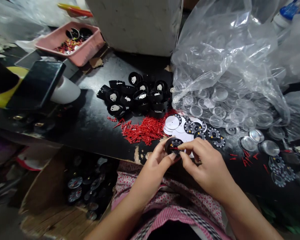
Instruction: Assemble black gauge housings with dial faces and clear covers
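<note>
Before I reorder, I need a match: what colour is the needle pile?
The needle pile is red, best seen in the head view.

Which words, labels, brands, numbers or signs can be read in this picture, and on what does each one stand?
None can be quoted with certainty.
Dial in the left hand: printed scale markings, too small to read.
Loose dial faces: ring of pale markings, too small and blurred.
Lower dials in the cardboard box: markings too blurred.
</note>
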Tool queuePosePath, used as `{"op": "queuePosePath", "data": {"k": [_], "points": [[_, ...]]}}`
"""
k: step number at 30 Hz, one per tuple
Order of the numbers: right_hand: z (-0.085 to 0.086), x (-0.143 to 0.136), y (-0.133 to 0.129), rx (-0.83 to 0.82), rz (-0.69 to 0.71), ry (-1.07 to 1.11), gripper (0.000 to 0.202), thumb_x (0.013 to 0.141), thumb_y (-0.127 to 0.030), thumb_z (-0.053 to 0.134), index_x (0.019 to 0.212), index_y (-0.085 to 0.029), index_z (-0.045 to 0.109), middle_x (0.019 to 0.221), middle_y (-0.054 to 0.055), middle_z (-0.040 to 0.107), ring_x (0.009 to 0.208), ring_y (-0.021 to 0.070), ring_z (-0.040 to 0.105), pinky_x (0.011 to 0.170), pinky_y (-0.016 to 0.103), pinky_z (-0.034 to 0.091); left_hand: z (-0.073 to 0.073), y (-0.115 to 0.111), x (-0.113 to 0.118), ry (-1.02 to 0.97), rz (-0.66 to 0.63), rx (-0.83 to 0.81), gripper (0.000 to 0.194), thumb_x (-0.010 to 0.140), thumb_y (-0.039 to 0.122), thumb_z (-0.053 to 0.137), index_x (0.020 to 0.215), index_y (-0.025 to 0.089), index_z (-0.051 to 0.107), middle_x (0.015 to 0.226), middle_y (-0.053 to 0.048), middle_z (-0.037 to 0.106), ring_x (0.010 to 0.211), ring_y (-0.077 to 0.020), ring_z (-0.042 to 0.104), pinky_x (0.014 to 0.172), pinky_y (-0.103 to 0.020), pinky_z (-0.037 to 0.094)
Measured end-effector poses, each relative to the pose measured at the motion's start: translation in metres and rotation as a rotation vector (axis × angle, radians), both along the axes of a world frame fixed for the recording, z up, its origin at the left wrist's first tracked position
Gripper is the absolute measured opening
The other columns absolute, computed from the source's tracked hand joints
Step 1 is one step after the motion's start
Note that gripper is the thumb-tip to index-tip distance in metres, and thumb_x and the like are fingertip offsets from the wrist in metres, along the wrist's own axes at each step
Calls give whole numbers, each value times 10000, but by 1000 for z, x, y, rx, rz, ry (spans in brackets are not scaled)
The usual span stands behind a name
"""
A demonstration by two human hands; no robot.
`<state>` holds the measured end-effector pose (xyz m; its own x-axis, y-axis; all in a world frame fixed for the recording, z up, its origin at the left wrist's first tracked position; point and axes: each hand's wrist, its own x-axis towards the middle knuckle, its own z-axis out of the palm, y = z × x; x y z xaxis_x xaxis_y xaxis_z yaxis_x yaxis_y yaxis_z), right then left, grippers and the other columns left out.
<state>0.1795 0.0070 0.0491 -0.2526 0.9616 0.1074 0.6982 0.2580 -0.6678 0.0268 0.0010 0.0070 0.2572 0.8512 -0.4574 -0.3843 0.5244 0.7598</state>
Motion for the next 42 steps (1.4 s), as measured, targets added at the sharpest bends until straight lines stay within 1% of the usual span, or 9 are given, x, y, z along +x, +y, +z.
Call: {"op": "queuePosePath", "data": {"k": [2,7,13,18,21,24,29,35,42], "points": [[-2,1,3,62,49,-101,128,916,-147,520,974,-170,632,889,53,679,803,190,595,748,343,378,-2,-1,-1,8,20,-7,390,849,299,686,1236,321,652,1363,-5,629,1302,-250,538,1108,-377,411],[-7,-4,10,163,104,-315,154,906,-161,488,815,-152,611,790,65,660,776,211,583,743,361,355,-1,-6,3,57,95,-134,373,803,405,735,1163,310,713,1364,-7,633,1355,-273,487,1085,-363,451],[4,-11,9,10,-46,-220,136,905,-188,519,795,-167,595,774,19,668,721,153,577,747,322,382,-2,-7,11,6,183,-216,425,780,455,742,1172,297,702,1360,-28,637,1322,-299,522,1056,-370,486],[1,36,31,-92,-84,-32,164,945,-241,527,858,-200,659,847,13,706,784,140,631,735,270,444,-8,2,1,193,104,-49,432,778,422,757,1188,300,698,1340,-21,651,1364,-282,475,1179,-400,327],[-11,78,63,46,-441,-315,233,929,-290,550,1089,-172,673,1140,127,666,981,237,640,867,393,465,-8,15,2,25,183,-47,427,815,444,712,1211,288,677,1312,-33,670,1247,-301,591,1130,-484,402],[-20,105,86,23,-483,-525,303,866,-294,623,1122,-142,683,1194,187,627,1025,335,629,908,523,445,-8,25,7,-51,238,-23,390,806,406,735,1166,264,695,1256,-44,702,1111,-271,679,1104,-474,440],[-28,116,84,67,-473,-482,283,906,-216,503,1121,-166,680,1044,133,698,919,266,655,870,437,487,-9,21,7,-164,190,-17,282,865,390,671,1082,218,724,1168,-70,738,1011,-251,714,979,-435,548],[-33,120,84,111,-504,-498,382,866,-392,604,1172,-170,661,1176,174,644,1008,323,622,874,479,472,-5,14,7,-144,132,-60,293,872,420,648,1069,220,730,1143,-80,744,1040,-260,693,948,-442,558],[-23,124,81,171,-498,-426,297,891,-283,500,1051,-156,716,997,146,734,885,287,664,853,447,495,-3,13,7,-199,153,-83,315,859,388,676,1101,191,716,1159,-100,736,1019,-242,701,911,-386,571]]}}
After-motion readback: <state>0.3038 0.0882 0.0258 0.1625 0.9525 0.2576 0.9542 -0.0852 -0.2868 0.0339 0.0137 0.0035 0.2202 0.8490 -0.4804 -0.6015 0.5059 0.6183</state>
